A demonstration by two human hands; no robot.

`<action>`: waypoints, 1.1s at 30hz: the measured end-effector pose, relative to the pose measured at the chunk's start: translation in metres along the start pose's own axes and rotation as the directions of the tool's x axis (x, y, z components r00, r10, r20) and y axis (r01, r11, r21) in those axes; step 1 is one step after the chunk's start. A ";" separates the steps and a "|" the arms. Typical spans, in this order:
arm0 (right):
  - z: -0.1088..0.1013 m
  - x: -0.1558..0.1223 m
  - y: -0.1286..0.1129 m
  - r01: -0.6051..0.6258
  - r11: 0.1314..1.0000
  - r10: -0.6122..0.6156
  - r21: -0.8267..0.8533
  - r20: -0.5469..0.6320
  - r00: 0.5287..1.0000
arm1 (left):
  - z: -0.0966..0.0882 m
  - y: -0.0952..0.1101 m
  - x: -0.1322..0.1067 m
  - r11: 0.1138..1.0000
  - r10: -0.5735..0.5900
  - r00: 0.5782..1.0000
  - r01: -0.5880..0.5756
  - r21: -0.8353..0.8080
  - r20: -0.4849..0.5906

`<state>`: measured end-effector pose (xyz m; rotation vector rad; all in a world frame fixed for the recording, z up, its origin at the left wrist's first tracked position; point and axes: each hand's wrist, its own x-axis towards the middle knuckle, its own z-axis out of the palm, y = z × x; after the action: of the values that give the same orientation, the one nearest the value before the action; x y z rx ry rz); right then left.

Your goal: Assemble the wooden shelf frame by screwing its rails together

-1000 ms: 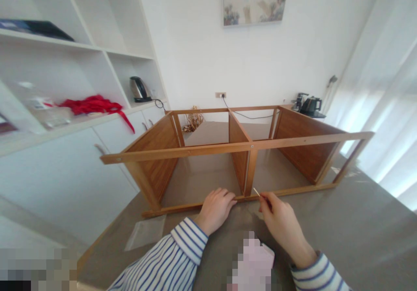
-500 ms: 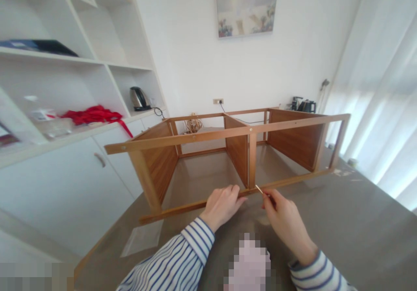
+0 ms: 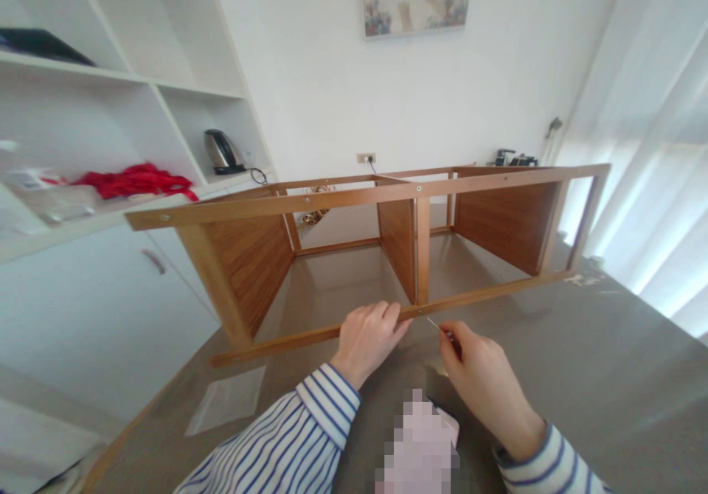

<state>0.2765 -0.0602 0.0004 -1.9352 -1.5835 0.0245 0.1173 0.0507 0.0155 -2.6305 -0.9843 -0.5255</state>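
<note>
A wooden shelf frame (image 3: 422,254) lies on its side across the table, with three brown panels between its rails. My left hand (image 3: 366,339) is closed over the near lower rail, left of the middle upright. Between the thumb and fingers of my right hand (image 3: 484,372) is a thin metal hex key (image 3: 434,324); most of it is hidden in the grip. Its tip points up and left, close to the screw hole (image 3: 419,310) at the foot of the middle upright. Whether the tip touches the rail I cannot tell.
A clear plastic bag (image 3: 226,402) lies on the grey table (image 3: 586,376) at left. A pixelated pinkish object (image 3: 417,446) is near me. White shelving (image 3: 127,77) at left holds a kettle (image 3: 221,152) and red cloth (image 3: 138,181). A curtain (image 3: 653,147) hangs at right.
My view has tilted down and come nearer to the frame. The hex key's tip has shifted from beside the upright's foot to just below the rail. My left hand stays on the rail.
</note>
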 end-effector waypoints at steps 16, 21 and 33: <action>0.009 -0.005 -0.006 0.091 0.975 -0.102 -0.203 -0.046 0.994 | 0.004 0.000 -0.010 0.995 0.079 0.994 -0.084 -0.059 -0.074; 0.012 -0.006 -0.005 0.096 0.972 -0.110 -0.216 -0.053 0.993 | 0.005 0.002 -0.010 0.994 0.077 0.994 -0.083 -0.077 -0.077; 0.010 -0.008 -0.015 0.157 0.910 -0.207 -0.384 -0.092 0.974 | 0.000 0.004 -0.011 0.991 0.075 0.996 -0.080 -0.103 -0.052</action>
<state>0.2575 -0.0620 -0.0038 -2.0068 -1.7700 -0.5092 0.1124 0.0419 0.0103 -2.7220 -0.8584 -0.6358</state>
